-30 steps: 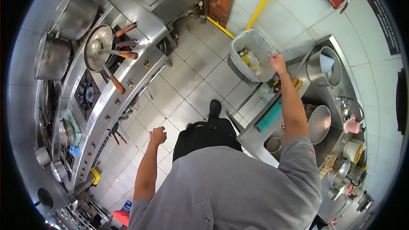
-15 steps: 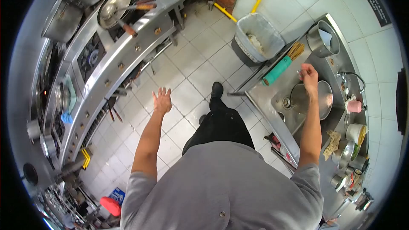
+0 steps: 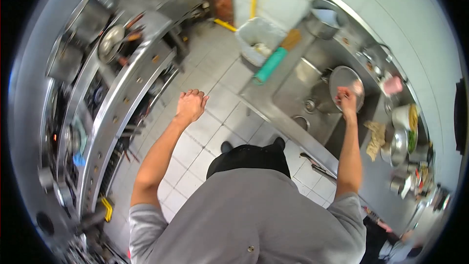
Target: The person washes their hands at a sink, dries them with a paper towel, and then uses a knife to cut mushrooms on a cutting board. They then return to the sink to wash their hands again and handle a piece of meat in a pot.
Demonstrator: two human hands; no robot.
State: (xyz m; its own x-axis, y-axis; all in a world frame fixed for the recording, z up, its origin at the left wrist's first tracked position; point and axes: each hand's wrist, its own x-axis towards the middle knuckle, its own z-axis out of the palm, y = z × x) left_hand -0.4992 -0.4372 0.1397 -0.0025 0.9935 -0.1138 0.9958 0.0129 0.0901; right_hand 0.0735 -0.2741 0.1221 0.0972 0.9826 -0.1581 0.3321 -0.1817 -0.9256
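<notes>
One metal bowl [image 3: 345,77], right grip [image 3: 347,101] — overlapping it

Head-worn camera looks steeply down past the grey shirt [image 3: 244,210]

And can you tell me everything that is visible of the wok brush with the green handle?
The wok brush has a thick green cylindrical handle and a tan bundle of bristles, perhaps bamboo. It lies on its side on the metal sink counter, beside the lined bin, bristles toward the wall. Nobody touches it.
</notes>
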